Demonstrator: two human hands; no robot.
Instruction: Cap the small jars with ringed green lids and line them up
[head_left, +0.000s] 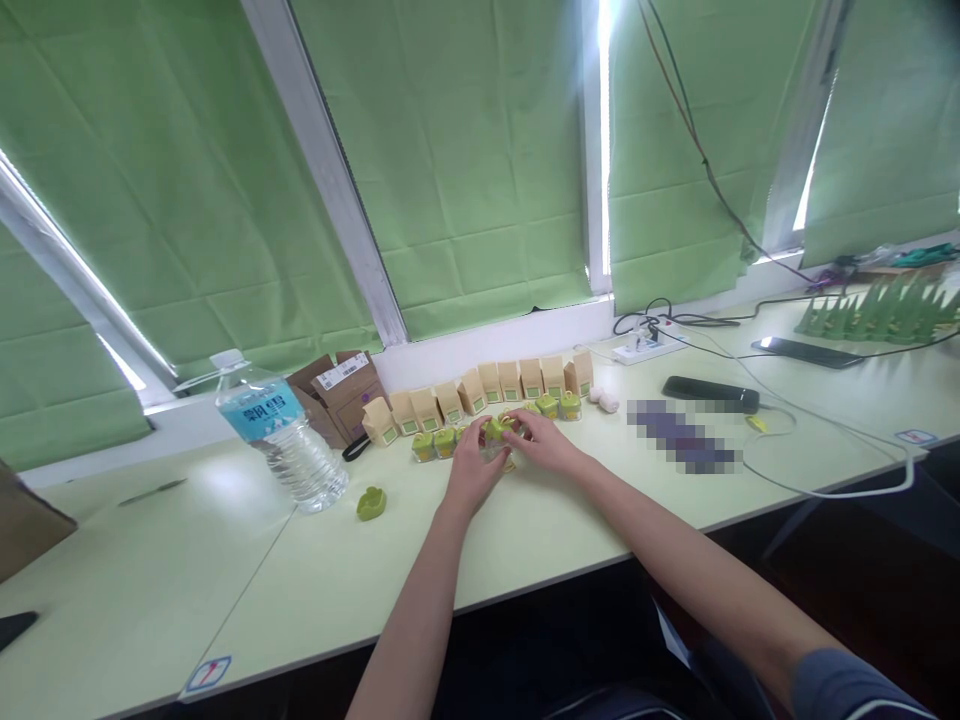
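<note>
Both my hands are closed around one small clear container with a green lid (496, 430) near the middle of the table. My left hand (474, 468) grips it from the left, and my right hand (546, 442) has its fingers on the lid from the right. My fingers cover most of its clear body. Behind and beside my hands, several similar green-lidded containers (423, 447) stand in a row. A row of small brown paper bags (450, 402) with green labels stands upright behind them. Left of my hands lies a separate green, hollow piece (371, 503).
A large water bottle (289, 440) stands at the left, by an open cardboard box (341, 395). To the right are white round items (604, 400), a black device (711, 393) with a cable, a blurred item (684, 436) and a power strip (649, 346). Green spiky strips (877, 315) lie far right.
</note>
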